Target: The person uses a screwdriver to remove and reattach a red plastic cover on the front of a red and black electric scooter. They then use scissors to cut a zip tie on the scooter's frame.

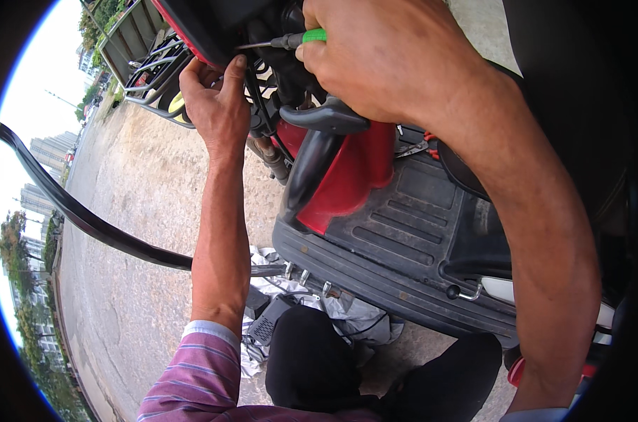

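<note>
My right hand (365, 60) is closed around the green handle of a screwdriver (285, 41). Its metal shaft points left, and the tip meets the underside of a black panel with a red edge (210, 28). At that panel's lower edge my left hand (217, 102) has its fingers curled, thumb raised close to the screwdriver tip. Whatever the tip engages is too small to make out. Below both hands are dark cables and a black curved guard (326, 118) on the front of a red scooter-like vehicle (347, 176).
Red-handled pliers (419, 146) lie on the ribbed black footboard (403, 225). A long black bar (87, 218) passes behind my left forearm. By my knees, a grey vented box (271, 318) rests on white sheeting (372, 323). Another vehicle's metal rack (154, 67) stands farther off.
</note>
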Available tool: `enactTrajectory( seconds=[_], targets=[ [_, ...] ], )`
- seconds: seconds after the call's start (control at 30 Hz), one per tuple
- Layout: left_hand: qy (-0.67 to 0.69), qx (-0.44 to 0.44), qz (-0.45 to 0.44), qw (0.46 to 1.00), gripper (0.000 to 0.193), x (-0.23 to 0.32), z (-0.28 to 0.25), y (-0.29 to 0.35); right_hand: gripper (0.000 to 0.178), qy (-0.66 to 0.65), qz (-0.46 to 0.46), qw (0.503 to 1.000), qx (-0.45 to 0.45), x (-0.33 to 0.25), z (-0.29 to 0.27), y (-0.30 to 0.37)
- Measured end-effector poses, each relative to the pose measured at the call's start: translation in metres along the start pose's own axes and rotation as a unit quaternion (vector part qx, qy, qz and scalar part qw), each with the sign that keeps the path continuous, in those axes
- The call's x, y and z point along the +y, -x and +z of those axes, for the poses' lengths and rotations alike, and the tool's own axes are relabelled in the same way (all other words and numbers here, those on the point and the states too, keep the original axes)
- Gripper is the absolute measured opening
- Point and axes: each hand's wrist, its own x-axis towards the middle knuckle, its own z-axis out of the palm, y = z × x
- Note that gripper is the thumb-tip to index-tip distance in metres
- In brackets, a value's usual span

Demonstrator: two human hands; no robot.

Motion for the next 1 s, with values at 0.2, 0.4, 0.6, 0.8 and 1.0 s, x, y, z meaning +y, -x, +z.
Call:
enactTrajectory(
  seconds=[0.2, 0.4, 0.6, 0.8, 1.0],
  targets=[
    [0.032, 0.005, 0.0, 0.999, 0.054, -0.001, 0.0, 0.0, 0.028, -0.011, 0.001, 1.0, -0.015, 0.009, 0.011, -0.003],
    [0.028, 0.002, 0.005, 1.0, 0.053, 0.0, 0.002, -0.001, 0.036, -0.016, 0.018, 0.998, -0.066, 0.019, 0.011, -0.02],
    [0.033, -0.002, 0.01, 0.999, 0.052, 0.0, 0.002, -0.002, 0.029, 0.05, 0.033, 0.984, -0.171, 0.009, 0.0, -0.031],
    [0.052, -0.005, -0.015, 0.999, 0.048, 0.005, 0.002, 0.0, 0.027, 0.048, -0.024, 0.993, -0.109, 0.012, 0.008, -0.023],
    [0.053, -0.005, -0.019, 0.998, 0.046, 0.005, 0.003, -0.002, 0.025, 0.047, 0.012, 0.98, -0.192, 0.006, 0.004, -0.04]
  ],
)
